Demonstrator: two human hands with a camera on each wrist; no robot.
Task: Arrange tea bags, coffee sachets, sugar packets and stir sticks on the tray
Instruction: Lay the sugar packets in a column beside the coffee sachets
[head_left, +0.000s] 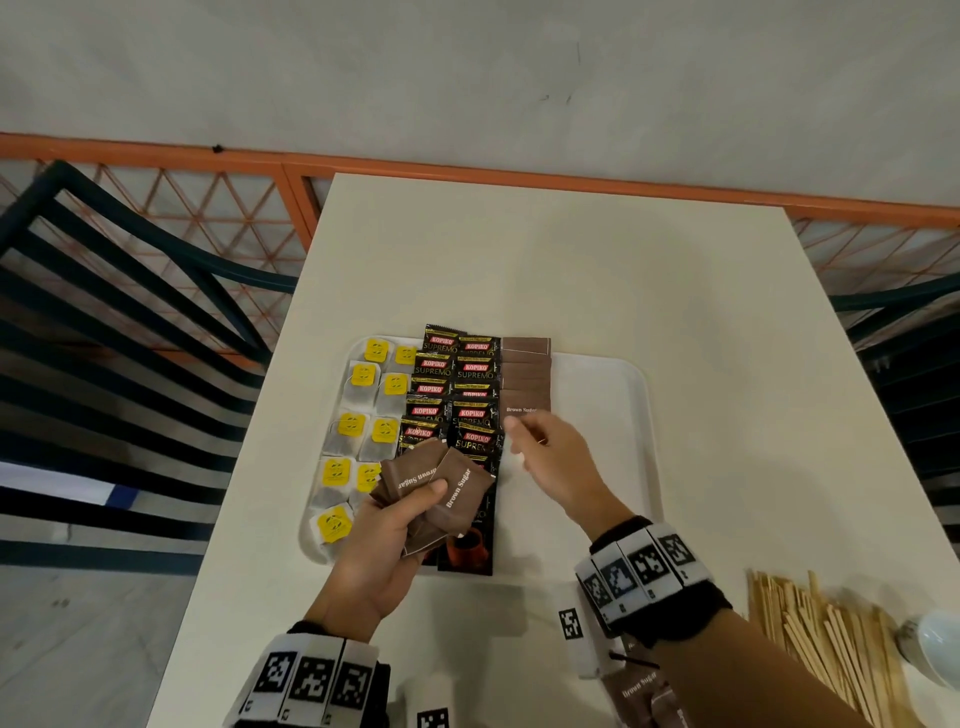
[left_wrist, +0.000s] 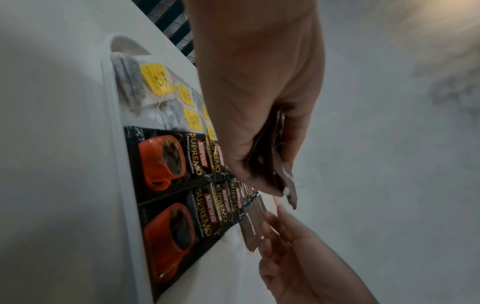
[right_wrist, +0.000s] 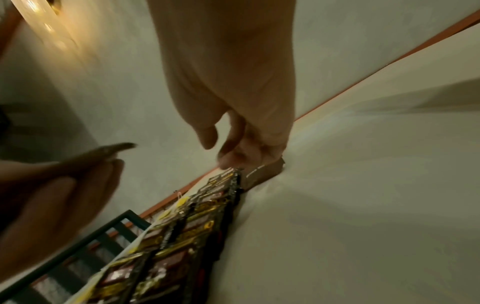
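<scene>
On the white tray, tea bags with yellow tags fill the left side and black coffee sachets form two columns in the middle. A column of brown sugar packets lies right of them. My left hand grips a fan of brown sugar packets over the near sachets; the wrist view shows the same stack. My right hand rests its fingertips on the nearest packet of the column, thumb apart from it. Wooden stir sticks lie on the table at the near right.
More brown sugar packets lie by my right forearm. A white cup sits beside the stir sticks. The tray's right part is bare. Dark slatted chairs flank the table, with an orange railing behind.
</scene>
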